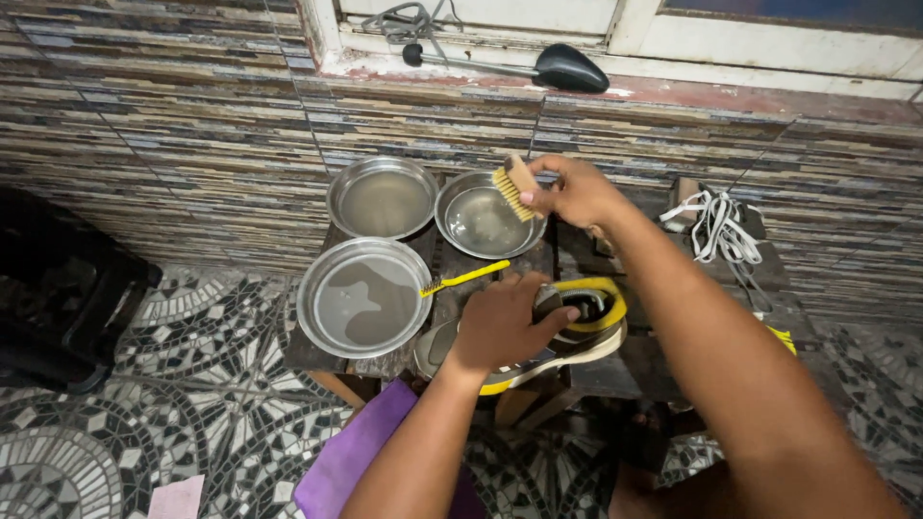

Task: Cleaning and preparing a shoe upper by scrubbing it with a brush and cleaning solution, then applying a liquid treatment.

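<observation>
- Hands first: the left hand (500,325) lies palm-down over the grey sports shoe with yellow lining and pale sole (577,332), its grip closed across the upper, apparently to pin the shoe so it cannot slide.
- The shoe rests on the dark, worn wooden surface (654,360), just right of the pans and close to the person's body.
- The right hand (575,190) has its grip pinched shut on a small wooden scrubbing brush with pale bristles (514,189), held bristles-down over the rim of the upper right round metal pan (481,226) (seemingly so it meets or drips into the water there; whether the bristles touch the water cannot be told).
- Two more shallow round metal pans of cloudy water sit beside it: one at upper left (383,197), one larger and nearer (363,298), all three grouped within easy reach of the shoe.
- A thin yellow-handled brush (464,279) lies across the near pan's rim, handle pointing towards the shoe.
- White laces (716,226) lie heaped at the right of the surface, apart from the shoe.
- A black shoe tree with a metal rod (538,65) rests on the window sill above.
- A purple cloth (361,452) lies below on the patterned mosaic floor (192,404).
</observation>
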